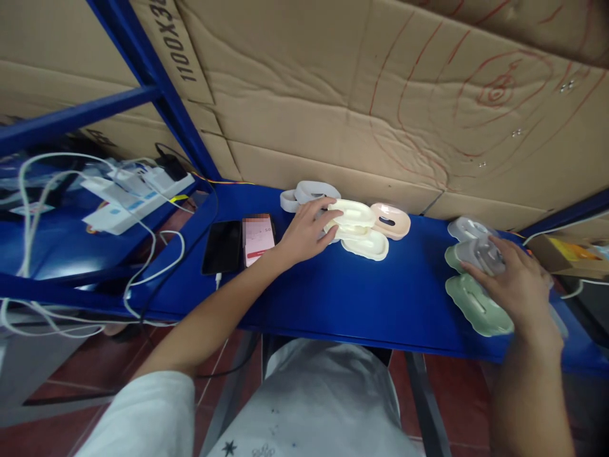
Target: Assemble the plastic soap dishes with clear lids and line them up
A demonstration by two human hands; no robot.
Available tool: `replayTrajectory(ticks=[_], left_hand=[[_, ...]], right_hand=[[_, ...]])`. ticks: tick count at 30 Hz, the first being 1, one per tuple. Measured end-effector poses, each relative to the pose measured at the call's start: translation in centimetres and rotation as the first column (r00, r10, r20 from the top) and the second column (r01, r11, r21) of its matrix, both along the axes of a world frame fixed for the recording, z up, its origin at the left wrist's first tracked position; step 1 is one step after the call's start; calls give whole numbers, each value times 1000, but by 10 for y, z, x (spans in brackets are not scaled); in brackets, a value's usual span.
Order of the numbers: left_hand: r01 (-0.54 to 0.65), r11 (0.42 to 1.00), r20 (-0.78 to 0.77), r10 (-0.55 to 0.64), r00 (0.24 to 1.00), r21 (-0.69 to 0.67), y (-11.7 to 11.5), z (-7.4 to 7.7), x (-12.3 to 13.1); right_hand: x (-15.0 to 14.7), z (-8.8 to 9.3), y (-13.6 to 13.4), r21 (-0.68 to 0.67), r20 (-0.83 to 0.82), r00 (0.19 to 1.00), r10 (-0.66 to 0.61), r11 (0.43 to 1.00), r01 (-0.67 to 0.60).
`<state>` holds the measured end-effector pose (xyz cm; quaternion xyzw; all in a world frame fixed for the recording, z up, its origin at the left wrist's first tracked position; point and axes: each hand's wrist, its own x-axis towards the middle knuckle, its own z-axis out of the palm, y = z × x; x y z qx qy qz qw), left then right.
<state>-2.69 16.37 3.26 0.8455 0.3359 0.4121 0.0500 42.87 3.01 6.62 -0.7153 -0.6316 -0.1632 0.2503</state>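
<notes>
My left hand [311,230] has its fingers spread over the left edge of a cream plastic dish [352,214], fingertips touching it. A second cream dish [366,244] lies in front, and a peach oval dish [391,221] with a slot lies to its right. Behind my left hand are white oval pieces [318,189]. My right hand [516,276] is closed, thumb and fingers around a translucent plastic piece [476,254]. Below and beside it lie a wavy-edged green dish [478,308] and a clear dish [466,228]; my palm hides part of them.
A black phone [222,247] and a lit phone [258,238] lie on the blue table [371,304] left of my arm. A white power strip [137,203] with tangled cables sits at far left. Cardboard [304,101] walls the back. An open box [571,254] stands at right.
</notes>
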Motion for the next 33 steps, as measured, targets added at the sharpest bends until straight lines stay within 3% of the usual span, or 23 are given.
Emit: replayTrajectory(ticks=[2,4,6,8,9,11,13,17,19,23,28,30,33], left_hand=[[90,993,46,-87,995,-72,-5,5,-1],[233,948,122,-211,970,-215,-10,9,-1],[415,835,241,-347,906,-360,-14,10,1],[552,727,387,-410,826,-409,-14,8,5],[583,711,460,-397,794,-393,-12,6,7],[576,738,580,-312,753,-351,-6,3,9],[531,772,674,-187,715,-349,3,2,7],[506,761,785,6,619,-405,17,5,-3],[530,736,795,20,606,-422,19,4,-4],[608,647,782,-30,623,-460,17,-3,0],[528,714,731,-33,681,-460,19,-9,0],[508,733,724,-32,690,-452,20,-9,-2],[479,759,723,-17,690,-440,23,-9,-4]], right_hand=[[-40,13,12,58,-38,980,197,979,-194],[-86,27,28,63,-114,903,415,910,-411],[-135,39,48,10,-182,808,560,823,-568],[-180,49,70,-25,-238,692,682,708,-706],[-198,52,80,-32,-277,617,737,635,-772],[-225,57,102,-14,-373,478,795,511,-860],[-237,57,123,23,-482,392,784,458,-888],[-239,46,159,105,-616,350,706,514,-851],[-240,38,168,125,-643,334,689,525,-842],[-254,31,165,59,-622,350,701,488,-871],[-255,31,163,59,-516,410,753,508,-859],[-244,27,171,83,-461,458,760,551,-831],[-225,17,186,25,-347,604,717,651,-759]])
